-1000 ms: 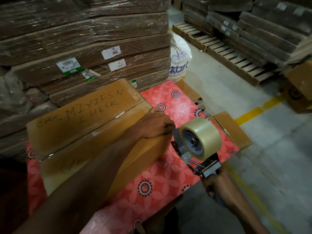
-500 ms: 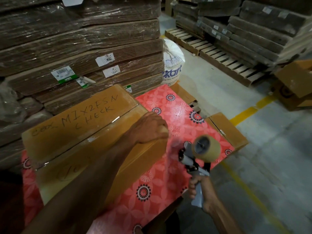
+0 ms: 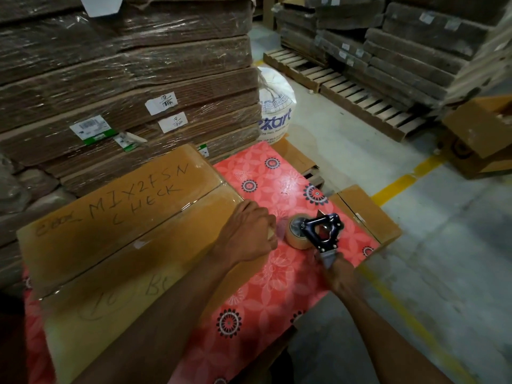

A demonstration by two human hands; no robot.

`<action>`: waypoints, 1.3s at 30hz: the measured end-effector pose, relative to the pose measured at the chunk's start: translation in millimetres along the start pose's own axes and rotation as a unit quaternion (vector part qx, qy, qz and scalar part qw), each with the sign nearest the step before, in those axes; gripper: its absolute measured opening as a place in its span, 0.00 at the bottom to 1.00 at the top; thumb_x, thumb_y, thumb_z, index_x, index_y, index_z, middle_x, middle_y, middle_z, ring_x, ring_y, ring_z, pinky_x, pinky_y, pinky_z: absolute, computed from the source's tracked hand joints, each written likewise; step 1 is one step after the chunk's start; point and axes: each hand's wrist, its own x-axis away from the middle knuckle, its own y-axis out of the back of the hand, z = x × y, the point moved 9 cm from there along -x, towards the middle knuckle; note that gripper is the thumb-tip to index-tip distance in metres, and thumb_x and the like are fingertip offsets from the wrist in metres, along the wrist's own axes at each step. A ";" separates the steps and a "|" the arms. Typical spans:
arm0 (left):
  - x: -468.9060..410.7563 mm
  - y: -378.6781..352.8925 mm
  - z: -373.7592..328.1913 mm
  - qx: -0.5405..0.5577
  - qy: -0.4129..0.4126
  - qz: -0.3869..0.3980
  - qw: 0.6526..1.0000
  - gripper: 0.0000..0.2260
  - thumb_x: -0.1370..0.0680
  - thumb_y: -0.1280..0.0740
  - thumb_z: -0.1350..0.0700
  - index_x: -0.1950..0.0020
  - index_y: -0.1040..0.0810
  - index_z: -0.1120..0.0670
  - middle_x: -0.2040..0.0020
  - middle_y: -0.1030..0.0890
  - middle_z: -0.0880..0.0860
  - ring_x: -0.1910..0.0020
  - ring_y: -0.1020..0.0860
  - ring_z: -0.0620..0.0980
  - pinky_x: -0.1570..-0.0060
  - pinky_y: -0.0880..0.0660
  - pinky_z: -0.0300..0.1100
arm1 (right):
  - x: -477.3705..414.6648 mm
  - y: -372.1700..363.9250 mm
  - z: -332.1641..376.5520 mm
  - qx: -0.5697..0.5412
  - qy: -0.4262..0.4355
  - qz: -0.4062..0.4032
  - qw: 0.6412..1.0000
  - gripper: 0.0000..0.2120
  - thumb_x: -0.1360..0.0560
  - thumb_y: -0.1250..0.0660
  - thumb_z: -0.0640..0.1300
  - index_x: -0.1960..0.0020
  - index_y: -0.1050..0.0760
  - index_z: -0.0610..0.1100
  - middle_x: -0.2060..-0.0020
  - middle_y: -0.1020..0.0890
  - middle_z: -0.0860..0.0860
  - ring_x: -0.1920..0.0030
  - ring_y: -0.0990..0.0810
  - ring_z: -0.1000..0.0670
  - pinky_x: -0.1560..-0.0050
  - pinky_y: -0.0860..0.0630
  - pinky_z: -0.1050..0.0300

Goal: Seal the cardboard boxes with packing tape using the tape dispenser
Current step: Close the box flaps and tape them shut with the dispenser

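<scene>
A person's left hand [image 3: 246, 234] clasps the cardboard box [image 3: 124, 231] end to steady it; right hand [image 3: 336, 270] grips the tape dispenser [image 3: 318, 234] low at the desk [image 3: 277, 286].

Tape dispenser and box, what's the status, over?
Right hand grips tape dispenser, off the box. Left hand curled over cardboard box end. Nothing between them.
</scene>
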 end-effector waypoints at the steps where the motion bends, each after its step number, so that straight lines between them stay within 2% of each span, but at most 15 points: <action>1: 1.9 -0.4 0.7 0.006 -0.008 0.004 1.000 0.17 0.28 0.36 0.36 0.49 0.19 0.44 0.52 0.22 0.42 0.48 0.29 0.46 0.34 0.38 0.45 | -3.0 -2.7 4.6 0.027 0.012 -0.002 1.000 0.30 0.21 0.35 0.60 0.38 0.29 0.31 0.48 0.18 0.32 0.48 0.17 0.33 0.52 0.23 0.46; 4: 0.8 9.1 13.5 0.119 -0.009 0.015 0.993 0.25 0.26 0.41 0.29 0.43 0.20 0.45 0.43 0.22 0.44 0.41 0.29 0.44 0.33 0.37 0.42 | -3.1 -1.8 25.9 0.237 0.077 0.000 0.968 0.29 0.20 0.45 0.62 0.40 0.22 0.38 0.47 0.17 0.36 0.47 0.18 0.36 0.47 0.22 0.45; 6: -5.2 23.9 40.5 0.189 0.027 -0.021 0.981 0.24 0.22 0.41 0.34 0.36 0.23 0.49 0.36 0.24 0.47 0.35 0.30 0.46 0.32 0.36 0.43 | 2.5 25.6 64.8 0.330 0.079 -0.052 0.939 0.20 0.24 0.38 0.58 0.42 0.19 0.45 0.48 0.17 0.42 0.47 0.20 0.38 0.46 0.26 0.46; 8: -9.0 38.9 87.4 0.180 0.104 -0.074 0.975 0.24 0.20 0.40 0.40 0.32 0.25 0.53 0.33 0.25 0.52 0.33 0.29 0.52 0.30 0.35 0.49 | 13.6 51.1 139.2 0.296 0.132 -0.097 0.941 0.12 0.28 0.33 0.48 0.50 0.17 0.44 0.53 0.16 0.42 0.50 0.19 0.39 0.48 0.25 0.47; 10: -8.3 45.9 145.1 0.134 0.197 -0.075 0.968 0.26 0.19 0.41 0.43 0.26 0.31 0.57 0.28 0.29 0.57 0.28 0.32 0.57 0.27 0.38 0.55 | 26.9 53.3 231.2 0.202 0.282 -0.101 0.933 0.09 0.29 0.36 0.42 0.57 0.18 0.39 0.58 0.15 0.41 0.56 0.17 0.39 0.52 0.21 0.48; 12: -9.7 46.6 194.7 0.087 0.256 -0.028 0.962 0.27 0.16 0.43 0.46 0.21 0.40 0.59 0.21 0.38 0.59 0.22 0.40 0.58 0.23 0.46 0.56 | 43.5 36.1 316.4 0.110 0.424 -0.056 0.897 0.12 0.29 0.36 0.40 0.51 0.18 0.37 0.54 0.15 0.39 0.52 0.18 0.38 0.48 0.21 0.46; 15: -24.9 36.9 232.3 0.045 0.262 0.064 0.962 0.27 0.14 0.51 0.46 0.17 0.51 0.56 0.17 0.50 0.54 0.18 0.52 0.55 0.23 0.55 0.57 | 42.9 -20.0 394.3 0.141 0.528 0.036 0.837 0.22 0.25 0.42 0.46 0.36 0.24 0.36 0.39 0.20 0.38 0.38 0.23 0.36 0.35 0.27 0.44; 17: -33.0 29.4 245.0 0.029 0.262 0.092 0.960 0.26 0.14 0.54 0.46 0.17 0.53 0.54 0.17 0.53 0.51 0.18 0.54 0.53 0.23 0.56 0.57 | 30.9 -54.5 406.5 0.191 0.502 0.082 0.839 0.29 0.18 0.48 0.51 0.22 0.39 0.35 0.23 0.34 0.37 0.23 0.36 0.39 0.25 0.36 0.43; 18: -34.3 26.7 250.0 0.018 0.264 0.094 0.960 0.26 0.14 0.55 0.46 0.17 0.53 0.53 0.17 0.53 0.50 0.18 0.54 0.52 0.23 0.56 0.57 | 27.5 -61.9 405.7 0.199 0.487 0.086 0.846 0.30 0.16 0.51 0.53 0.19 0.47 0.37 0.19 0.42 0.39 0.19 0.43 0.41 0.22 0.41 0.43; 20: -33.7 23.6 254.0 -0.007 0.265 0.088 0.960 0.26 0.14 0.55 0.45 0.17 0.54 0.51 0.17 0.54 0.48 0.18 0.54 0.51 0.23 0.56 0.57 | 31.4 -61.1 393.3 0.195 0.469 0.080 0.858 0.31 0.14 0.53 0.55 0.17 0.53 0.41 0.17 0.49 0.44 0.18 0.50 0.45 0.20 0.46 0.43; 25: -34.7 28.0 250.2 -0.006 0.272 0.067 0.960 0.27 0.15 0.56 0.43 0.17 0.54 0.50 0.17 0.53 0.46 0.18 0.55 0.50 0.22 0.56 0.57 | 77.0 -26.6 330.5 0.199 0.453 0.067 0.866 0.33 0.16 0.57 0.63 0.16 0.57 0.49 0.17 0.53 0.52 0.17 0.53 0.51 0.20 0.48 0.43; 29: -32.6 30.0 244.6 -0.004 0.270 0.079 0.960 0.27 0.15 0.58 0.42 0.17 0.56 0.50 0.17 0.55 0.47 0.18 0.56 0.50 0.22 0.57 0.57 | 123.1 -3.0 258.8 0.191 0.411 0.005 0.891 0.31 0.16 0.57 0.64 0.17 0.58 0.54 0.18 0.54 0.58 0.18 0.56 0.53 0.19 0.51 0.45; 33: -24.0 35.4 242.3 0.006 0.263 0.093 0.960 0.29 0.16 0.58 0.38 0.17 0.57 0.46 0.17 0.56 0.47 0.18 0.56 0.53 0.22 0.57 0.59 | 148.1 -3.2 212.7 0.138 0.361 -0.041 0.921 0.28 0.16 0.59 0.64 0.18 0.61 0.60 0.18 0.59 0.60 0.19 0.65 0.54 0.18 0.55 0.45; 36: 10.4 41.6 258.0 0.011 0.277 0.096 0.956 0.32 0.20 0.59 0.30 0.18 0.56 0.40 0.17 0.55 0.46 0.18 0.54 0.55 0.24 0.57 0.62 | 158.1 -5.6 199.6 0.080 0.315 -0.073 0.943 0.27 0.16 0.59 0.64 0.18 0.58 0.62 0.18 0.58 0.58 0.18 0.63 0.51 0.19 0.50 0.41; 39: 78.5 54.4 290.9 0.027 0.322 0.066 0.944 0.37 0.25 0.62 0.24 0.19 0.55 0.39 0.17 0.49 0.47 0.19 0.48 0.56 0.26 0.52 0.66 | 183.5 -13.7 196.5 0.042 0.292 -0.060 0.954 0.32 0.17 0.56 0.66 0.17 0.59 0.58 0.18 0.65 0.55 0.17 0.56 0.48 0.20 0.43 0.44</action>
